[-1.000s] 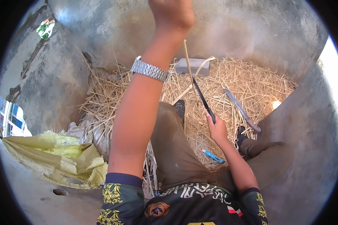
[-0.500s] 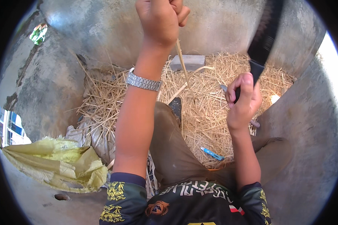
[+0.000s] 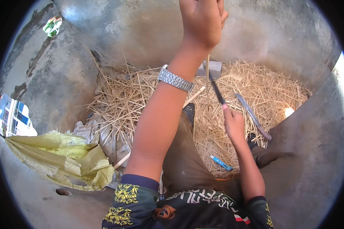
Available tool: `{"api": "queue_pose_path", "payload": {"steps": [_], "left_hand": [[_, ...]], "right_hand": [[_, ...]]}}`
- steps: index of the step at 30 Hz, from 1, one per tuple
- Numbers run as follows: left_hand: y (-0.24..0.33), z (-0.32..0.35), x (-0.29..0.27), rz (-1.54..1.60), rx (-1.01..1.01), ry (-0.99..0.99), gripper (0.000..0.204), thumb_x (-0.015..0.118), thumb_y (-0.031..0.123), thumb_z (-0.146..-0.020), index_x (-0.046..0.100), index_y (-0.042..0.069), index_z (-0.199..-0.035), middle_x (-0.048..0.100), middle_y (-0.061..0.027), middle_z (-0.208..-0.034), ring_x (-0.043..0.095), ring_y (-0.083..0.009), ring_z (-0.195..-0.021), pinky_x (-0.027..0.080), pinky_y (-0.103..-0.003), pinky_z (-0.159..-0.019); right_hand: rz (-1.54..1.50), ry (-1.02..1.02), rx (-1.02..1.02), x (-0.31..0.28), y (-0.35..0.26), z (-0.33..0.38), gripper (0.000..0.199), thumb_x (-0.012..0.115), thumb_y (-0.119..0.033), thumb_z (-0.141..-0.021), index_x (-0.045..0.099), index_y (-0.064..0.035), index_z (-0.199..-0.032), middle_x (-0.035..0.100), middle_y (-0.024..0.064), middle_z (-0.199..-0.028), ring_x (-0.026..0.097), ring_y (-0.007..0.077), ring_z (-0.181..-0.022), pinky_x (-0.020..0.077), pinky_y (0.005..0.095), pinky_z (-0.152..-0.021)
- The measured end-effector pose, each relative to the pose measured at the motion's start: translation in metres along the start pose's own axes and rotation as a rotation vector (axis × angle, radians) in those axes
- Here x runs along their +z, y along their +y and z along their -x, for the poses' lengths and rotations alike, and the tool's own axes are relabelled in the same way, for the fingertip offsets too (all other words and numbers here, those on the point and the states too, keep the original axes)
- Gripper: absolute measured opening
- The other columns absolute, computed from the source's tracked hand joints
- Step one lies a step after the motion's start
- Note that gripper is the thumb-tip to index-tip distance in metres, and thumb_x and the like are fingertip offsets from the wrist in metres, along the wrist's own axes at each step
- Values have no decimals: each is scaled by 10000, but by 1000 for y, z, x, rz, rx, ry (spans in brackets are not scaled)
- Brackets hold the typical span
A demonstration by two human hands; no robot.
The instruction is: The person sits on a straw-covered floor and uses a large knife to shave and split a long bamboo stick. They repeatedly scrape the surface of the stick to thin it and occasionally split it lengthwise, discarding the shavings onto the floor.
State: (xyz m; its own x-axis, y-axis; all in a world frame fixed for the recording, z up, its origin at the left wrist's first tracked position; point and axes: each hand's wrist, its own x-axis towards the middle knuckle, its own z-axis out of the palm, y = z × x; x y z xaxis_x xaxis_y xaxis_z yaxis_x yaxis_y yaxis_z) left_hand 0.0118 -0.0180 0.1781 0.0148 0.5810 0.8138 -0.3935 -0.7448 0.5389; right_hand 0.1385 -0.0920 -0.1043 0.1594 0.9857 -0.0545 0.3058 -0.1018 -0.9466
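Note:
My left hand (image 3: 203,23) is raised at the top of the view, its fingers curled round the upper end of a thin wooden strip (image 3: 207,82) that hangs down below the fist. The top of this hand is cut off by the view's edge. Lower and to the right, my right hand (image 3: 234,124) grips the handle of a large black-bladed knife (image 3: 216,91). Its blade slants up and left, close beside the strip; whether they touch I cannot tell. A second, curved knife (image 3: 252,116) with a worn handle lies on the shavings right of my right hand.
Pale wood shavings (image 3: 283,86) cover the floor between concrete walls (image 3: 263,34). A grey block (image 3: 216,68) rests by the far wall. A blue utility cutter (image 3: 221,163) lies between my legs. A yellow woven sack (image 3: 61,162) is crumpled at the left.
The large knife has swung down from upright beside the far wall to the strip, my right hand lowering with it. My left hand and the strip appear further right as the view shifted.

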Motion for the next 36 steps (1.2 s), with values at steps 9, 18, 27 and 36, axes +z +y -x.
{"api": "queue_pose_path", "payload": {"steps": [9,18,27,36], "left_hand": [[-29,-13,-10,-95,224,-66,589,374,576,-1041,278,221,-581,244,92,-481,190,-31,-364,166,-209,-310],[-14,-12,-24,-114,130,15,601,363,602,-1034,259,221,-582,230,95,-476,181,-45,-363,166,-225,-314],[-10,-20,-25,-186,166,57,594,357,584,-1043,269,208,-592,245,87,-495,192,-48,-372,179,-227,-323],[-31,-21,-25,-45,205,2,577,376,567,-1046,271,202,-611,237,85,-517,187,-44,-393,175,-228,-344]], "right_hand": [[-831,146,-697,-21,-130,8,416,459,-427,-1059,477,-79,-832,456,11,-623,378,54,-501,303,211,-453],[-22,-202,227,60,94,-28,545,538,-560,-980,559,-88,-708,510,21,-520,490,131,-439,357,284,-427],[-384,-78,57,-15,-64,-10,512,544,-575,-976,481,-167,-674,343,-74,-494,294,59,-398,224,238,-378],[-888,410,-941,27,-55,-21,468,357,-454,-1067,425,-98,-770,418,3,-614,390,115,-535,345,256,-512]]}}
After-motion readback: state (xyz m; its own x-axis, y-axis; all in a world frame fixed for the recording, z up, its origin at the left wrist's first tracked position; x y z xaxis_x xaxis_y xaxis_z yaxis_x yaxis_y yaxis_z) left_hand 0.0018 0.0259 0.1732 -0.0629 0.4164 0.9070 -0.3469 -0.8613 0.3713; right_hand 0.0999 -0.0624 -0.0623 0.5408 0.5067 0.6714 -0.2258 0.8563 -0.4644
